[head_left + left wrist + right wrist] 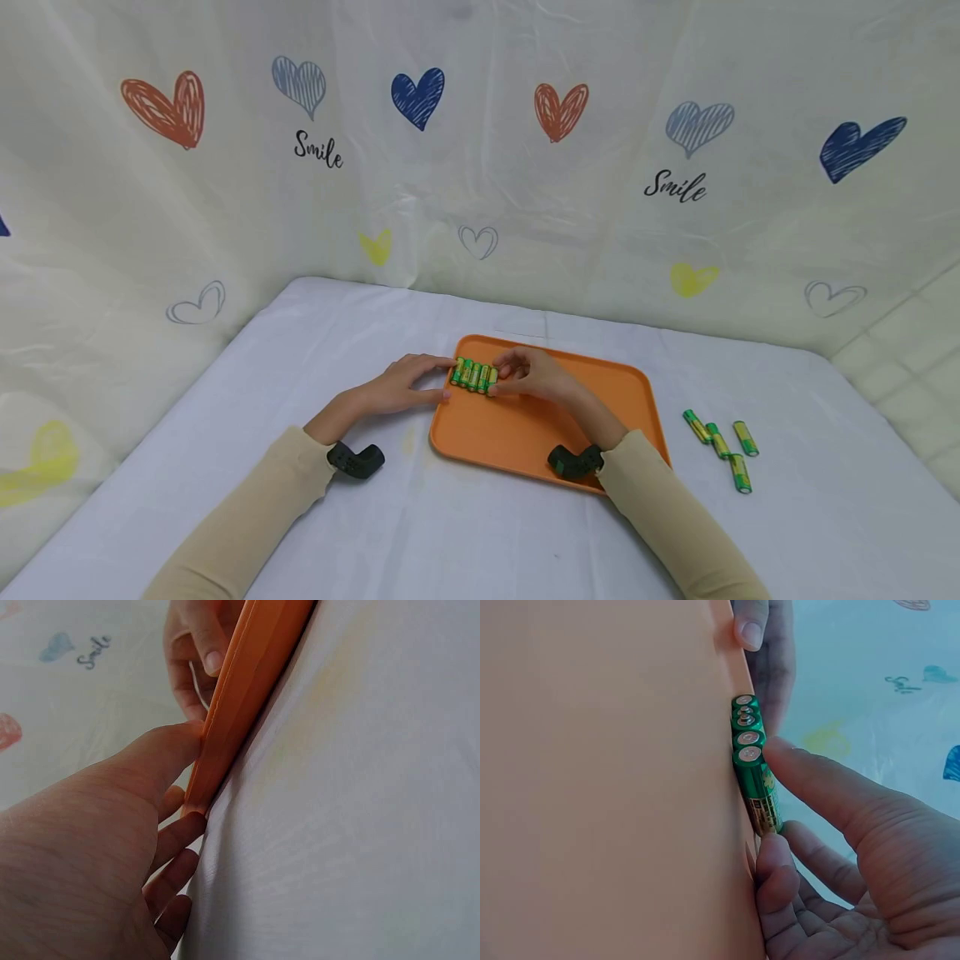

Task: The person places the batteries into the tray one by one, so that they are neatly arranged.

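Several green-and-yellow batteries (474,377) lie side by side in a row at the left end of an orange tray (510,433). My right hand (536,377) is at the row's right end. In the right wrist view its thumb and a curled fingertip hold the nearest battery (757,787) near its two ends. My left hand (401,385) reaches to the tray's left side with thumb and index finger spread and fairly straight. The left wrist view shows that thumb (176,742) touching the tray's outer rim (232,705); the batteries are hidden there.
Several loose batteries (718,442) lie on the white tablecloth (810,500) to the right of the tray. Behind the table hangs a pale curtain (495,183) printed with hearts. Dark wrist devices (356,460) sit at both cuffs.
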Motion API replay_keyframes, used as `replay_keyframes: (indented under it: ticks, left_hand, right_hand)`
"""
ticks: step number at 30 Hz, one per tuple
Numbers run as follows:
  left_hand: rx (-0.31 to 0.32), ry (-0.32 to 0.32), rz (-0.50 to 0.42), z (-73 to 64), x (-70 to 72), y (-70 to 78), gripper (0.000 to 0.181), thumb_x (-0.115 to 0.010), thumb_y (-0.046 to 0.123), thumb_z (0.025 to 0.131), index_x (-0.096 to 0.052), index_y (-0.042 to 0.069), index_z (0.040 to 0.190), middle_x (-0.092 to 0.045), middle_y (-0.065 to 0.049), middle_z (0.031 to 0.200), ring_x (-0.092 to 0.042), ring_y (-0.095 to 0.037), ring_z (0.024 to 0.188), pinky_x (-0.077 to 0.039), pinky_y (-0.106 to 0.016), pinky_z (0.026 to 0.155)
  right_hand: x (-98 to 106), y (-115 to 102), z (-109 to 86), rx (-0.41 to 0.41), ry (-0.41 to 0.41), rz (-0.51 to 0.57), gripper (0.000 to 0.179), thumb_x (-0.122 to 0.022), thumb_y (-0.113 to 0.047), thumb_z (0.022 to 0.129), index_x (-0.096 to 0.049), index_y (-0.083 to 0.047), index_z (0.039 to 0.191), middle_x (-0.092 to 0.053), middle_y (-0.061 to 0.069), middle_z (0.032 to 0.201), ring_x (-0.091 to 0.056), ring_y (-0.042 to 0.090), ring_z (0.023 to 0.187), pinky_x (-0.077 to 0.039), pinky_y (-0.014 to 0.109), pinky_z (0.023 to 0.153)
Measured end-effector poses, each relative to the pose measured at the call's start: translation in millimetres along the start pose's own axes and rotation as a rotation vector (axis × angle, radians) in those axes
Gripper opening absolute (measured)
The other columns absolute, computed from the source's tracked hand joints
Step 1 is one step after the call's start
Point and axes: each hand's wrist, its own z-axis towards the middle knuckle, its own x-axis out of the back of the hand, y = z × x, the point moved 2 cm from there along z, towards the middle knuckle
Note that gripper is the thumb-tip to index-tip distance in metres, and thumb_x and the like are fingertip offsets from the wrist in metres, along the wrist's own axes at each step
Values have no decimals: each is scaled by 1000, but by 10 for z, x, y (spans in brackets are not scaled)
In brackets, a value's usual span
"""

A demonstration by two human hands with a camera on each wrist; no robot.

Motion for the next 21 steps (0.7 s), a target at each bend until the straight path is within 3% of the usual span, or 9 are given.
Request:
replay_keyframes:
  ticks: [8,21]
  left_hand:
    - [-3,2,-5,-4,4,-6,62,-63,43,94,-43,18,147,-41,-7,151,-29,-32,140,-18,-55,114]
    - [-5,-2,1,-3,10,4,63,-63,43,94,-43,17,147,-42,-7,151,-30,-32,139,-20,-55,114]
  right_hand:
    - [7,-23,-2,-22,5,19,43,-76,-9,85,-58,5,121,-59,15,102,-53,17,79,-46,23,58]
    - [55,-10,-36,6,-62,58,46,-72,-9,88,-52,6,128,-59,17,106,-55,16,78,-48,26,60]
